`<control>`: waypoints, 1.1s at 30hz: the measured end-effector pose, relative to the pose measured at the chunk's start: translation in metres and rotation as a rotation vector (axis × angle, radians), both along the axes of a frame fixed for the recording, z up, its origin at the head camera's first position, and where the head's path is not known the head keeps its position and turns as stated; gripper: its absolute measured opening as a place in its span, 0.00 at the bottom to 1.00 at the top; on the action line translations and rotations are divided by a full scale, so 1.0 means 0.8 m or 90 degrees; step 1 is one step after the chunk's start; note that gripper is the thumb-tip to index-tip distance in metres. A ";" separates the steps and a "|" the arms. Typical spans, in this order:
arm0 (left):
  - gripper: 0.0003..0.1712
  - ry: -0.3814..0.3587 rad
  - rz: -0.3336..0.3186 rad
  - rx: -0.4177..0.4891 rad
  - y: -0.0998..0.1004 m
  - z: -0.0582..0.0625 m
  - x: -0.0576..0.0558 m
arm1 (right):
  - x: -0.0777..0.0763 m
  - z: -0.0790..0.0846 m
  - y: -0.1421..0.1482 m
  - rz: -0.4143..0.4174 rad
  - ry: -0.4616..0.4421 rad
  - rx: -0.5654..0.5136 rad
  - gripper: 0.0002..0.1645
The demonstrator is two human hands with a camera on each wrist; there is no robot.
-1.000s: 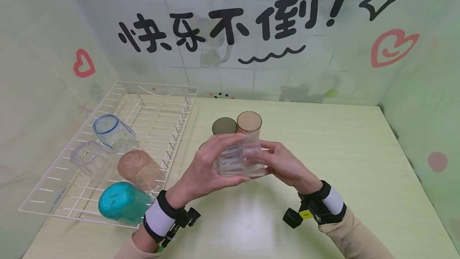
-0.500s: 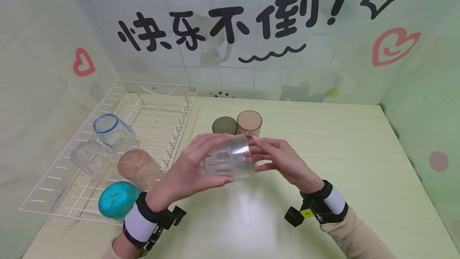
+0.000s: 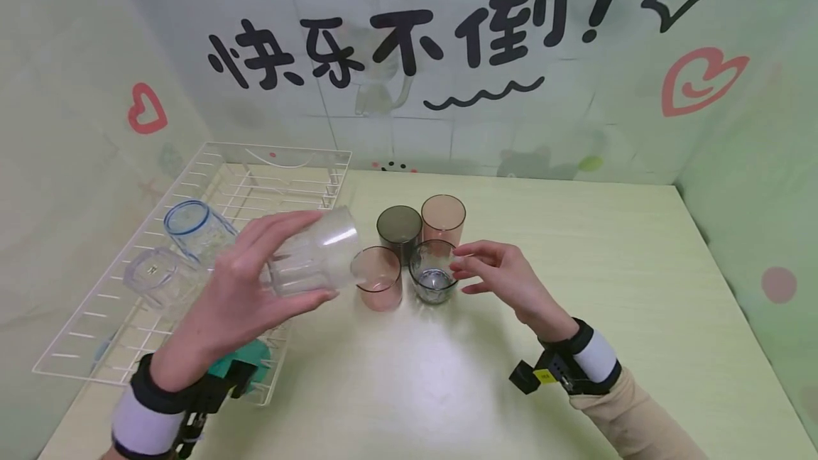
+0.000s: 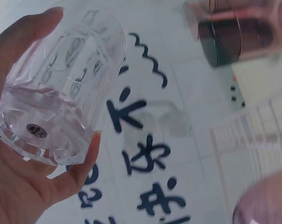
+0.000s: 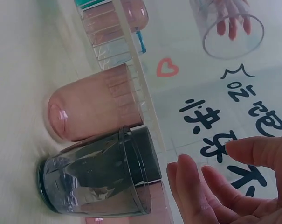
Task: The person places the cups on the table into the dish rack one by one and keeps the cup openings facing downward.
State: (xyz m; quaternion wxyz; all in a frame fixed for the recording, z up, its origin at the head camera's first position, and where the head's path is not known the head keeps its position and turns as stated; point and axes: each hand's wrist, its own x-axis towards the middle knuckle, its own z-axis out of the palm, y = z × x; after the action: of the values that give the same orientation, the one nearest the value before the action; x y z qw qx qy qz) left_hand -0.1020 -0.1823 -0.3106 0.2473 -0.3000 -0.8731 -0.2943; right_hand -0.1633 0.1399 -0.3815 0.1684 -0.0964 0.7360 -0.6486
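You are holding the clear tumbler (image 3: 313, 252) on its side in your left hand (image 3: 239, 297), fingers curled round it, above the near edge of the white wire rack (image 3: 268, 183), where several cups are already lying. Four cups (image 3: 409, 254) are standing on the table, untouched. Your right hand (image 3: 505, 279) is hovering relaxed and empty beside them. A second ago both hands were gripping the tumbler at centre; now it is travelling left.

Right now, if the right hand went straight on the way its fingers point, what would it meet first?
Most likely the grey-tinted cup: the right hand has its fingertips just beside the rim, apparently short of touching it, though depth is unclear.
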 end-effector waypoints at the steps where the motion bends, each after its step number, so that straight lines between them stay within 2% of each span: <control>1: 0.45 0.010 0.015 -0.005 -0.008 0.004 0.002 | 0.000 -0.001 0.000 -0.002 0.002 0.003 0.18; 5: 0.51 0.038 0.082 -0.027 -0.040 0.020 0.012 | -0.002 -0.003 0.001 -0.006 0.008 0.007 0.17; 9: 0.54 0.034 0.152 -0.045 -0.069 0.032 0.025 | -0.003 -0.005 0.002 -0.007 0.008 0.009 0.17; 14: 0.57 0.023 0.213 -0.054 -0.099 0.040 0.038 | -0.004 -0.007 0.003 -0.008 0.006 0.008 0.16; 19: 0.61 -0.007 0.264 -0.067 -0.132 0.038 0.045 | -0.004 -0.008 0.004 -0.007 0.005 0.014 0.17; 25: 0.65 -0.014 0.302 -0.083 -0.162 0.030 0.048 | -0.004 -0.009 0.005 -0.011 0.003 0.013 0.17; 33: 0.60 -0.134 0.404 -0.160 -0.191 0.016 0.057 | -0.004 -0.011 0.006 -0.013 0.002 0.011 0.18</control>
State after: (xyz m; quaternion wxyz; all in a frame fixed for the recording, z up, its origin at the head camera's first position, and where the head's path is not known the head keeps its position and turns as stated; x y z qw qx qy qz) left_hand -0.0567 -0.3351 -0.2974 0.1964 -0.0104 -0.9728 -0.1223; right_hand -0.1665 0.1446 -0.3899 0.1616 -0.0884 0.7426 -0.6439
